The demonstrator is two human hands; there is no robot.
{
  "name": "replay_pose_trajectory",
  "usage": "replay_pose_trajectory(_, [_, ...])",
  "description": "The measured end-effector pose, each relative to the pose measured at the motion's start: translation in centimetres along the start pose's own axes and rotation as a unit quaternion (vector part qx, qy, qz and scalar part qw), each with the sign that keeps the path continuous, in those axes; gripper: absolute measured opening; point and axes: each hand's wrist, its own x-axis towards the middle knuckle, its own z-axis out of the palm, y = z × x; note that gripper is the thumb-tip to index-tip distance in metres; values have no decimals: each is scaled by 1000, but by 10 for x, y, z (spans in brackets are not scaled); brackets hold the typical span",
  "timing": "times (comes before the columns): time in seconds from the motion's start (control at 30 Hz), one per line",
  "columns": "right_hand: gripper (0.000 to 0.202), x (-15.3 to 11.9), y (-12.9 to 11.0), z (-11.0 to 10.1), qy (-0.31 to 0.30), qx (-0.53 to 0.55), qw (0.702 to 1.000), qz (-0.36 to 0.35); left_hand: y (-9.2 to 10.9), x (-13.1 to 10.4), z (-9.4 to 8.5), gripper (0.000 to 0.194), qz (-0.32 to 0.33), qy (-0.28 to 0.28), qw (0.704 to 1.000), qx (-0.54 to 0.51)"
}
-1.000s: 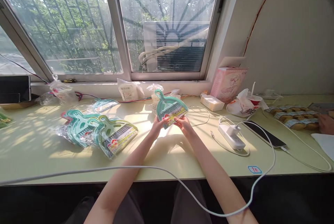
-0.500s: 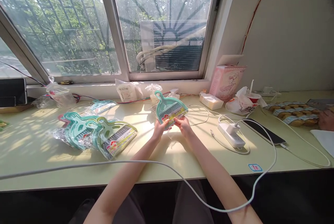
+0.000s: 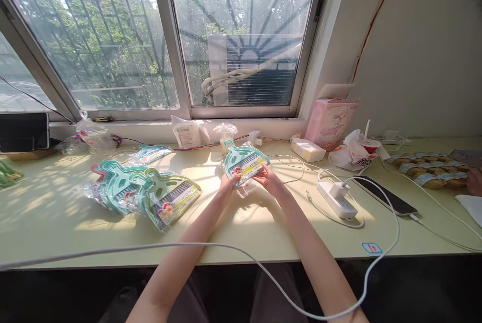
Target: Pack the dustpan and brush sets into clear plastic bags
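Desk under the window, things strung along it.

A dustpan set [image 3: 244, 163] sits at the middle of the desk [image 3: 56, 222], between the left hand [image 3: 228, 182] and right hand [image 3: 268, 178]. Left of it lies a pile of packed sets [image 3: 150, 193]; further left, at the wall, a tablet [image 3: 23, 131]. Right of the hands lies a power strip [image 3: 336, 199], then a phone [image 3: 384, 195]. Behind those stands a box [image 3: 330, 121], a bag [image 3: 354, 149] beside it. A cable [image 3: 233, 248] runs along the front edge.

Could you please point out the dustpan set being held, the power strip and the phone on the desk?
dustpan set [image 3: 244, 161]: head view, on the teal pan face.
power strip [image 3: 336, 201]: head view, on its white top.
phone [image 3: 384, 195]: head view, on the dark screen.
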Motion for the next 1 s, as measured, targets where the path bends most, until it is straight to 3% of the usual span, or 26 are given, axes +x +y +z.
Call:
replay_pose_trajectory(0.1, [48,-3,-6,-8,118,-66,985,-110,6,4,-1,35,-19,71,997,-26])
replay_pose_trajectory(0.2, [54,-4,-9,-21,196,-201,913,-296,15,5,-7,31,-43,114,992,-40])
replay_pose_trajectory(0.27, [42,-2,-8,-30,183,-324,848,-378,19,5,-12,27,-65,111,991,-33])
replay_pose_trajectory(0.33, [36,2,-7,-37,134,-423,793,-417,21,4,-15,24,-80,97,992,-18])
replay_pose_trajectory(0.4, [30,7,-6,-43,88,-462,770,-431,20,3,-17,25,-83,74,994,3])
replay_pose_trajectory(0.5, [5,13,-8,-51,69,-439,791,-421,18,2,-20,24,-74,40,996,35])
replay_pose_trajectory(0.6, [21,16,-13,-57,68,-378,833,-400,20,2,-25,22,-74,12,994,78])
replay_pose_trajectory(0.8, [44,17,-14,-58,12,-223,921,-321,27,-4,-23,25,-148,-52,976,152])
replay_pose_trajectory(0.9, [42,23,-8,-60,31,-186,934,-302,25,-5,-16,34,-177,-94,965,170])
replay_pose_trajectory(1.0, [40,30,-1,-63,79,-199,930,-297,21,-3,-14,43,-213,-101,957,169])
